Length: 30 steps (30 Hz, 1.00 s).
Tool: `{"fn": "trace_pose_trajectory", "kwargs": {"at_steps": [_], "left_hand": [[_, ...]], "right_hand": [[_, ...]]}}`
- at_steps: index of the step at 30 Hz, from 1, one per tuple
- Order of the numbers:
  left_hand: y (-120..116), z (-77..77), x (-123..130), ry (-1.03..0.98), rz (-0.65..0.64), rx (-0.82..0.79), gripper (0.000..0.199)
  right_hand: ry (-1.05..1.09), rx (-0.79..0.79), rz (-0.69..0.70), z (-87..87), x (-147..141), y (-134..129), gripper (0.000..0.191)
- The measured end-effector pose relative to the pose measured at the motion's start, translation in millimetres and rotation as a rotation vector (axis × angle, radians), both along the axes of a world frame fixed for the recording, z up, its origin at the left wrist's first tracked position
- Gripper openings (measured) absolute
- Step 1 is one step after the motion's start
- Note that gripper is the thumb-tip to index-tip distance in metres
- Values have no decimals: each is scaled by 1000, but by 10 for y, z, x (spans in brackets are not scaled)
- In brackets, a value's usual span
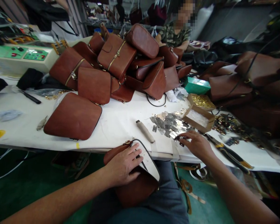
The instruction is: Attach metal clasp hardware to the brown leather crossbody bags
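Note:
A brown leather bag point(136, 188) rests on my lap against the table's front edge, its pale inner panel point(149, 161) facing up. My left hand point(124, 163) lies across this bag, fingers stretched out over the panel's edge. At the near side of a loose pile of small metal plates point(169, 123), my right hand point(197, 144) has thumb and fingers brought together on a small metal plate point(181, 144); the fingertips partly hide it. Left of the pile lies a wrapped, stick-like tool point(145, 131) with a dark end.
Brown bags point(118, 54) are heaped at the back, with one bag point(73, 116) nearer left. Pliers point(228, 152), a cardboard box point(198, 118) and a tray of gold-coloured pieces point(202, 101) lie right. A co-worker point(175, 34) sits behind the heap.

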State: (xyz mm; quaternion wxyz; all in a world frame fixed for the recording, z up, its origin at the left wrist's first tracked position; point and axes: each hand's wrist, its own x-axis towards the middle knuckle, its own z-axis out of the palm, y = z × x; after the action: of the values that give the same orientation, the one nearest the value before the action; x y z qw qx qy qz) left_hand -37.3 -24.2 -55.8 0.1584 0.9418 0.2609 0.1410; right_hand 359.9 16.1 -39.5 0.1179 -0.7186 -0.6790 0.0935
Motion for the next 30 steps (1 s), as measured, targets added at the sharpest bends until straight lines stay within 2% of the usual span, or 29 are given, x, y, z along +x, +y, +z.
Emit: {"fn": "trace_pose_trajectory", "kwargs": {"at_steps": [4, 7, 10, 12, 14, 16, 18, 24, 30], "left_hand": [[-10, -8, 5, 2, 6, 9, 51], [-14, 2, 4, 3, 16, 5, 51], [-13, 19, 1, 4, 14, 5, 51], [-10, 25, 0, -3, 8, 2, 52], [-6, 25, -1, -13, 6, 0, 52], [-2, 23, -3, -12, 5, 3, 53], [2, 24, -5, -2, 5, 7, 51], [16, 45, -10, 21, -8, 6, 51], [25, 65, 7, 60, -12, -7, 52]], "right_hand": [[214, -28, -74, 153, -77, -55, 23], [372, -54, -178, 211, -302, -189, 27], [664, -49, -226, 197, -738, -400, 37], [862, -103, -188, 151, -1090, -553, 44], [962, -193, -130, 87, -1404, -680, 44], [939, -251, -89, 20, -1615, -762, 36], [846, -258, -84, -37, -1709, -802, 28], [669, -231, -95, -115, -1704, -811, 24], [482, -238, -49, -103, -1707, -811, 23]]}}
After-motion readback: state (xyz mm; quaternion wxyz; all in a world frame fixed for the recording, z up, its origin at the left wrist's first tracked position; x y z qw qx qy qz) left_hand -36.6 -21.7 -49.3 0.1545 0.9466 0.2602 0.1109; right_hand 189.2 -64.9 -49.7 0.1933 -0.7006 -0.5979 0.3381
